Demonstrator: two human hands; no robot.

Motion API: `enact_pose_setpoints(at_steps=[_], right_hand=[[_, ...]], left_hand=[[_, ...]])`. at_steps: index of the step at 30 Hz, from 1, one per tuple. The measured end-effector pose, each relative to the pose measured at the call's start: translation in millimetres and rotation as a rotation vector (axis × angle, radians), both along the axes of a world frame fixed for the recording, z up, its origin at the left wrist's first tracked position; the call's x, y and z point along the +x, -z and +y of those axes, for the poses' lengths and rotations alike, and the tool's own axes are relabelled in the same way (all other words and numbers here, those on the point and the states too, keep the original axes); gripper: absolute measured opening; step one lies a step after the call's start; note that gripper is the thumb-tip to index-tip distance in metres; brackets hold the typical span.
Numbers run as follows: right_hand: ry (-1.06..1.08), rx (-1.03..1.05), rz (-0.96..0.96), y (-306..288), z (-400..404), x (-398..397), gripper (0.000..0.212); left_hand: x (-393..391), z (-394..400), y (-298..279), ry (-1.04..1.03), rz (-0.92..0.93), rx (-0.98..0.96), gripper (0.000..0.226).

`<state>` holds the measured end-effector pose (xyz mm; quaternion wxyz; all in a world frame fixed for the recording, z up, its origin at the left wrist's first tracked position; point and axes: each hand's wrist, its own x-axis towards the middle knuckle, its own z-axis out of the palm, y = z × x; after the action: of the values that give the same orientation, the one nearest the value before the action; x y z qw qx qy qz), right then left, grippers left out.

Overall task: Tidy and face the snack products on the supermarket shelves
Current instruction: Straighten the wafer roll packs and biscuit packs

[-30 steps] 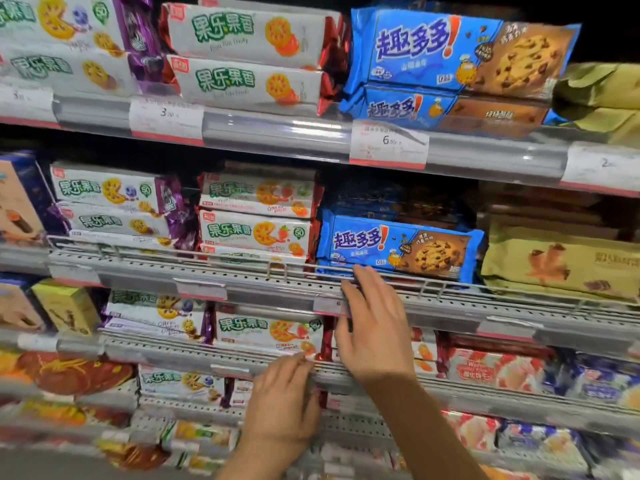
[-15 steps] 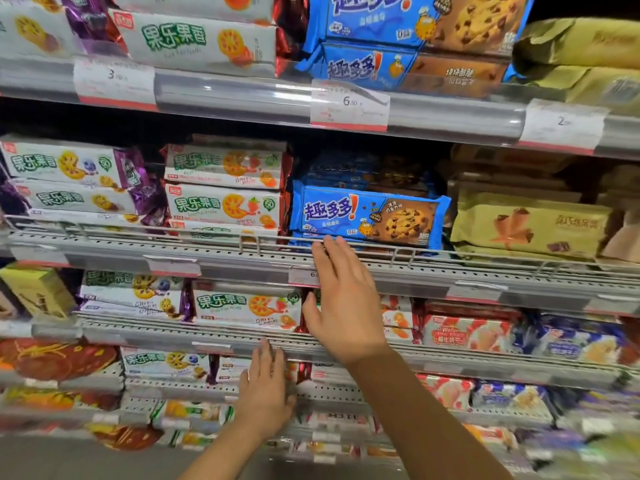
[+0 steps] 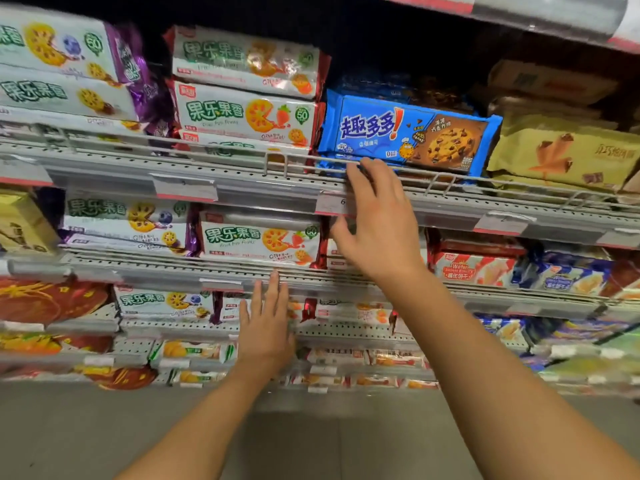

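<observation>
Blue foil marks the thing to be faced: the chocolate-chip cookie pack [image 3: 408,135] lies flat on the upper tiered shelf, long axis running left to right along the shelf front, its right end sitting slightly lower than its left. It rests just behind the wire front rail [image 3: 207,152], between the strawberry fruit-biscuit packs [image 3: 246,116] on its left and the tan wafer-roll pack [image 3: 564,154] on its right. The right hand [image 3: 377,230] is directly below it and much the nearer, fingers nearly straight and loosely spread, fingertips at the rail and seemingly touching the pack's lower left edge, though blur makes contact uncertain; it grips nothing. The left hand [image 3: 266,327] is well below, flat with fingers straight against the edge of a lower shelf, holding nothing. Squaring the pack probably falls to the right hand, reaching upward over the rail.
</observation>
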<state>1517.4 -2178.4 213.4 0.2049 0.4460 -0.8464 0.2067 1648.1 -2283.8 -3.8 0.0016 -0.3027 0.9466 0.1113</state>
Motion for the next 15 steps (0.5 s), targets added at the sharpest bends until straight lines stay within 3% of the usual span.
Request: enact_pose_setpoints(at_steps=[4, 8, 12, 15], right_hand=[[-0.100, 0.036, 0.015, 45, 30, 9, 0.066], [-0.151, 0.176, -0.060, 158, 83, 34, 0.054], [-0.089, 0.443, -0.265, 263, 101, 30, 0.061], [-0.017, 0.471, -0.367, 325, 97, 11, 0.070]], left_hand=[[6, -7, 9, 0.071, 0.041, -0.055, 0.096], [5, -16, 27, 0.103, 0.103, -0.104, 0.085], [1, -24, 56, 0.122, 0.219, -0.225, 0.076], [-5, -30, 73, 0.149, 0.344, -0.354, 0.067]])
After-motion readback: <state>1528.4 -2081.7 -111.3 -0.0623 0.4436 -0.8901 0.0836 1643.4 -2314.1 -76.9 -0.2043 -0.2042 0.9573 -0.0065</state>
